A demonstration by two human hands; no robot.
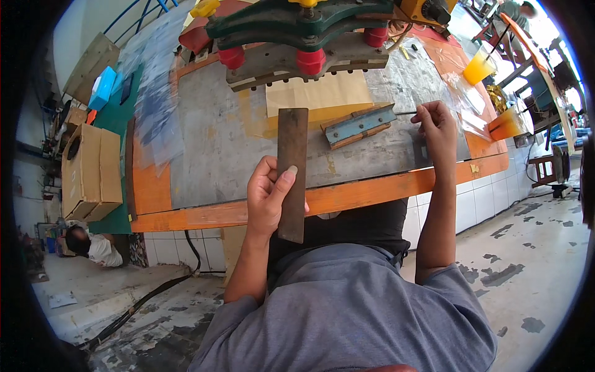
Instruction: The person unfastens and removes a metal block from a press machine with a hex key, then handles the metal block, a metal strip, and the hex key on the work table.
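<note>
My left hand (269, 192) is closed round a long, flat, dark brown bar (292, 139), its thumb pressed on the front face. The bar stands nearly upright in view, its lower end over the table's front edge. My right hand (437, 121) pinches a thin dark rod (406, 113) between thumb and fingertips. The rod reaches left to the end of a blue metal block (359, 127) with bolt heads and brownish strips along its sides. This block lies at a slant on the grey table plate (229, 167).
A green press head (304, 31) with red knobs hangs over the far side, above a sheet of brown paper (319, 93). Orange drinks (478, 67) stand at the right. Clear plastic sheets (152, 93) lie left, beside a cardboard box (93, 173). Other people are in the background.
</note>
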